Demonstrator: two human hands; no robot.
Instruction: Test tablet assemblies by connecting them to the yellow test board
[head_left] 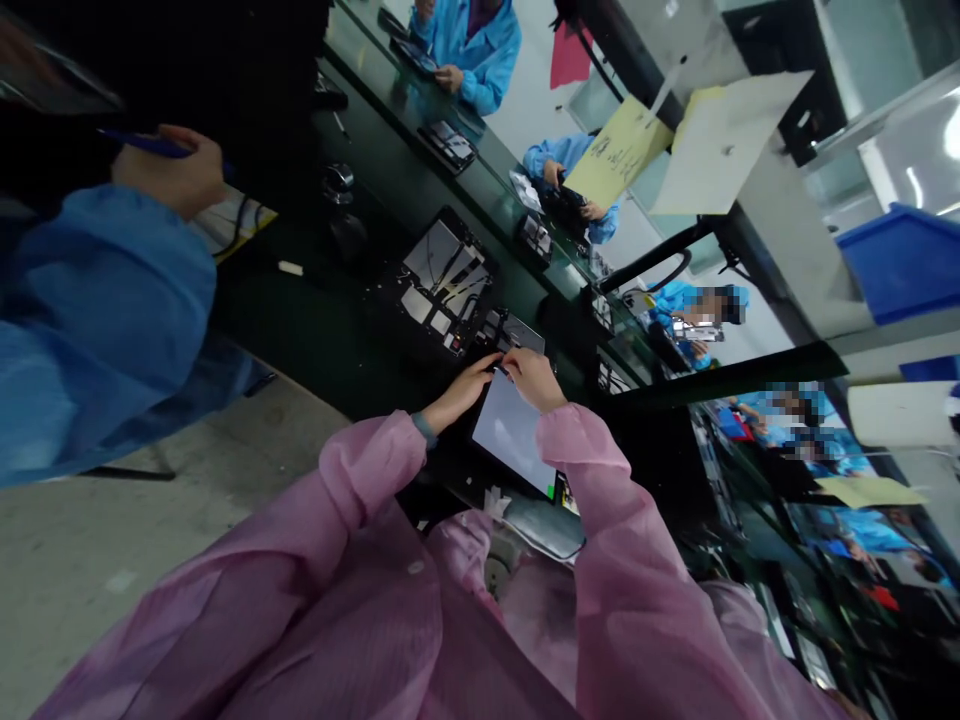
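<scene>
Both my arms wear pink sleeves and reach forward over a flat tablet-like panel with a pale grey face (514,432) lying on the dark green bench (330,340). My left hand (466,385) and my right hand (534,378) meet at the panel's far edge. Their fingers are curled and pinched together on something small there that I cannot make out. Just beyond the hands lies an opened device back (448,283) with metal plates and cables showing.
A person in a blue coat stands at left, a hand (174,170) holding a blue pen. More blue-coated workers sit along the bench further off with other devices (450,143). Yellow paper sheets (619,150) hang from an overhead rail. A blue bin (904,260) sits at right.
</scene>
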